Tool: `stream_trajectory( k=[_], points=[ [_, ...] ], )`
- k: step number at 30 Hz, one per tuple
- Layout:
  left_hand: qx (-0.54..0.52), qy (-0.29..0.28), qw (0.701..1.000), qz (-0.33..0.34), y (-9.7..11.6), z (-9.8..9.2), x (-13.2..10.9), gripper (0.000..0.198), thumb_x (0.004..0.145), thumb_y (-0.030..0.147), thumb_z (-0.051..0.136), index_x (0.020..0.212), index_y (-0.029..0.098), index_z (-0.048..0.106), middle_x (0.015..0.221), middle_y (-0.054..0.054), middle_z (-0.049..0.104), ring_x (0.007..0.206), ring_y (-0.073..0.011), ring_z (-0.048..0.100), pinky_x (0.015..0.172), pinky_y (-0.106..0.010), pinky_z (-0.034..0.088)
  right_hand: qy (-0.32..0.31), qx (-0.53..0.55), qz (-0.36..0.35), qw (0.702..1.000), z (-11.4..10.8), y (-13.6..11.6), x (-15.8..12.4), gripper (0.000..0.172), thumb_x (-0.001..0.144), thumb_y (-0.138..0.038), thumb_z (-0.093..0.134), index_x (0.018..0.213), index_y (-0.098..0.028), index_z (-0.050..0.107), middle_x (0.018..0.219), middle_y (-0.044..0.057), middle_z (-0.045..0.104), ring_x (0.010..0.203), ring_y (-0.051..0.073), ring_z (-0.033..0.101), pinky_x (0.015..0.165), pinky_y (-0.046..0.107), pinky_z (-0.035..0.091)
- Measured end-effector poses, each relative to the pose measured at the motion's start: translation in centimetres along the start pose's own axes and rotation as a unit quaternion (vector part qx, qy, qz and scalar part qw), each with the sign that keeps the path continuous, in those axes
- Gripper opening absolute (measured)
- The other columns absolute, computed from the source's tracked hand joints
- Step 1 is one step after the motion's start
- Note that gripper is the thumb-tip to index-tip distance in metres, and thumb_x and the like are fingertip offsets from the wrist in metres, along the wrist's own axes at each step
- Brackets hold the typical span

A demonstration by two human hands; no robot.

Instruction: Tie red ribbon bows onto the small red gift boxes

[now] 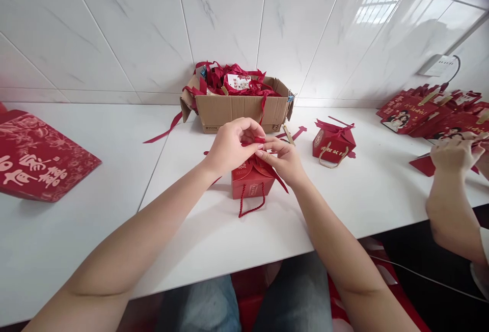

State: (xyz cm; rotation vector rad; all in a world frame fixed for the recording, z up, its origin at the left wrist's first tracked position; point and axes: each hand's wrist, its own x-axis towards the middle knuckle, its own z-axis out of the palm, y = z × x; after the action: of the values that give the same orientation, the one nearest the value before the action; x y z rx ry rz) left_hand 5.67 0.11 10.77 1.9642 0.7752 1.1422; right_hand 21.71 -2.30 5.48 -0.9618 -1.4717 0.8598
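Note:
A small red gift box [252, 190] with a twisted red cord handle stands on the white table in front of me. Above its folded top, my left hand [237, 143] pinches a red ribbon [260, 140]. Meeting it from the other side, my right hand [280, 156] is closed on the same ribbon. One ribbon tail hangs past the box's right side, below my right fingers. My hands cover much of the box's top and the middle of the ribbon.
A cardboard box [240, 113] full of red ribbons stands against the tiled wall. To its right sits another red gift box [333, 143] with a bow. A large red bag [46, 161] lies at left. At right, a co-worker's hands [454, 154] are near several red boxes [410, 113].

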Motion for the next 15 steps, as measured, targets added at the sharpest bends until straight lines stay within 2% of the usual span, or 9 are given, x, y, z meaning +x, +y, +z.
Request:
stream_trajectory(
  k=[3, 7, 10, 13, 15],
  points=[
    [0.02, -0.021, 0.997, -0.077, 0.2, -1.2, 0.2, 0.018, 0.075, 0.028, 0.067, 0.089, 0.018, 0.061, 0.089, -0.004, 0.066, 0.081, -0.0166, 0.064, 0.07, -0.029, 0.054, 0.018, -0.003, 0.01, 1.0, 0.1, 0.0, 0.0, 0.018, 0.071, -0.04, 0.076, 0.073, -0.023, 0.073, 0.097, 0.004, 0.066, 0.09, 0.018, 0.061, 0.08, 0.033, 0.049],
    [0.143, -0.149, 0.966, -0.157, 0.3, -3.1, 0.2, 0.021, 0.073, 0.036, 0.066, 0.09, 0.023, 0.064, 0.091, -0.004, 0.069, 0.075, -0.018, 0.065, 0.06, -0.028, 0.05, 0.027, 0.008, 0.027, 0.999, -0.1, -0.1, 0.1, 0.02, 0.069, -0.041, 0.078, 0.068, -0.022, 0.073, 0.09, 0.004, 0.066, 0.083, 0.017, 0.061, 0.074, 0.032, 0.048],
    [0.224, -0.211, 0.938, -0.157, 0.0, -3.5, -0.1, 0.014, 0.071, 0.033, 0.065, 0.08, 0.022, 0.063, 0.077, -0.003, 0.068, 0.06, -0.0177, 0.061, 0.049, -0.027, 0.043, -0.005, 0.02, 0.043, 0.999, -0.5, -0.1, 0.1, 0.023, 0.069, -0.043, 0.077, 0.068, -0.021, 0.072, 0.081, 0.002, 0.067, 0.073, 0.014, 0.059, 0.065, 0.029, 0.047],
    [0.254, -0.218, 0.93, -0.15, -0.4, -3.3, -0.3, 0.014, 0.072, 0.035, 0.062, 0.07, 0.022, 0.057, 0.067, -0.002, 0.065, 0.049, -0.017, 0.056, 0.042, -0.027, 0.036, -0.046, 0.026, 0.072, 0.996, -1.1, -0.2, 0.2, 0.027, 0.066, -0.046, 0.078, 0.068, -0.02, 0.07, 0.07, 0.001, 0.065, 0.065, 0.013, 0.057, 0.06, 0.028, 0.047],
    [0.247, -0.215, 0.934, -0.143, -0.6, -3.1, -0.4, 0.015, 0.073, 0.037, 0.061, 0.072, 0.023, 0.056, 0.07, -0.003, 0.067, 0.052, -0.0177, 0.058, 0.042, -0.027, 0.037, -0.06, 0.02, 0.094, 0.994, -1.4, -0.2, 0.3, 0.031, 0.064, -0.049, 0.079, 0.066, -0.019, 0.069, 0.069, 0.002, 0.066, 0.065, 0.015, 0.058, 0.06, 0.029, 0.049]
  ],
)
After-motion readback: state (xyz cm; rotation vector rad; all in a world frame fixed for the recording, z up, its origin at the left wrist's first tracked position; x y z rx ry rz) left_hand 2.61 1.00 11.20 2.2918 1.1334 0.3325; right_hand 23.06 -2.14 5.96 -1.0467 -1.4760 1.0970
